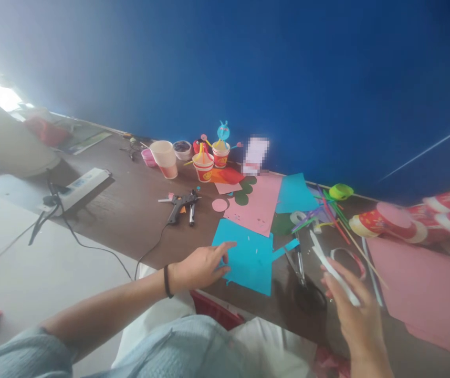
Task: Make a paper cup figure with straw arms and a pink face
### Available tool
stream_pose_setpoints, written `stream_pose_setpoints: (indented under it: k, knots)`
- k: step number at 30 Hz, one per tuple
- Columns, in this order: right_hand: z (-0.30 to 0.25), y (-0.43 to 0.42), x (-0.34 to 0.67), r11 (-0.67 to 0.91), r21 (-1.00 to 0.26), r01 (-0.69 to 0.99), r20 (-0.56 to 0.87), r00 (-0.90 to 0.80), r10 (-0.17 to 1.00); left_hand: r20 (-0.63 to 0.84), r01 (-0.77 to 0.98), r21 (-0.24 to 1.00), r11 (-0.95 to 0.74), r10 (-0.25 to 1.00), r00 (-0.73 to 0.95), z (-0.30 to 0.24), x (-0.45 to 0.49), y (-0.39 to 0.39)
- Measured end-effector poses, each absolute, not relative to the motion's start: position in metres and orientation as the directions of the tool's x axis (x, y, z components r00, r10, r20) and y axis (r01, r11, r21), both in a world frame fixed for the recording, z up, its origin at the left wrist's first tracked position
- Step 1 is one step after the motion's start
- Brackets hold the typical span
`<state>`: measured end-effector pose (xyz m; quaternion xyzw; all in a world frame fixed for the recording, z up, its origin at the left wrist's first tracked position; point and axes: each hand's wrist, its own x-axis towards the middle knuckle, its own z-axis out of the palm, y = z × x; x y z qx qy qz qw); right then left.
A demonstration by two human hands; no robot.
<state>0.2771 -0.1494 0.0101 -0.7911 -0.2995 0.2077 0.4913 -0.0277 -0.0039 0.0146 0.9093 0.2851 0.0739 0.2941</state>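
My left hand (203,266) rests at the near left corner of a blue paper sheet (248,257) on the brown table (130,210), fingers stretched onto its edge. My right hand (353,310) is raised over the table's near edge, fingers closed around a thin white stick or strip (329,265) that points up and left. Black-handled scissors (301,275) lie between my two hands, just right of the blue sheet.
A black glue gun (181,203) with its cord lies left of centre. Pink sheets (258,205), (425,286), another blue sheet (295,193), red paper cups (390,220), decorated cups (204,165), coloured straws (333,212) and a white power strip (79,189) are spread about. A blue wall stands behind.
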Motion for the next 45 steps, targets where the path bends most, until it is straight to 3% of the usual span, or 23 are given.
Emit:
stream_pose_setpoints:
  k: [4, 10, 13, 20, 25, 32, 39, 45]
  knots:
    - [-0.006, -0.145, 0.302, -0.391, -0.827, 0.405, -0.046, 0.644, 0.763, -0.009, 0.495, 0.555, -0.669, 0.590, 0.807, 0.016, -0.026, 0.003]
    - [-0.010, -0.143, 0.289, -0.387, -0.679, 0.623, 0.284, 0.710, 0.644, 0.019, 0.483, 0.555, -0.677, 0.591, 0.807, 0.017, -0.024, 0.001]
    - [-0.006, -0.142, 0.265, -0.334, -0.665, 0.668, 0.328, 0.663, 0.673, 0.012, 0.470, 0.554, -0.687, 0.572, 0.821, 0.016, -0.023, 0.000]
    - [-0.008, -0.135, 0.213, -0.174, -0.709, 0.683, 0.301, 0.516, 0.802, 0.077, 0.464, 0.553, -0.691, 0.598, 0.798, 0.018, -0.019, 0.004]
    - [-0.006, -0.131, 0.205, -0.083, -0.674, 0.734, 0.355, 0.420, 0.835, 0.079, 0.482, 0.522, -0.704, 0.603, 0.794, 0.014, -0.024, -0.001]
    - [0.016, -0.123, 0.226, -0.186, -0.613, 0.768, 0.377, 0.491, 0.785, 0.053, 0.524, 0.529, -0.668, 0.642, 0.765, -0.001, -0.035, 0.000]
    - [-0.010, -0.128, 0.210, -0.118, -0.545, 0.830, 0.428, 0.397, 0.812, 0.059, 0.519, 0.548, -0.655, 0.650, 0.758, -0.001, -0.038, -0.004]
    - [-0.021, -0.138, 0.203, -0.225, -0.590, 0.775, 0.329, 0.486, 0.810, 0.135, 0.493, 0.578, -0.651, 0.672, 0.728, 0.007, -0.043, 0.009]
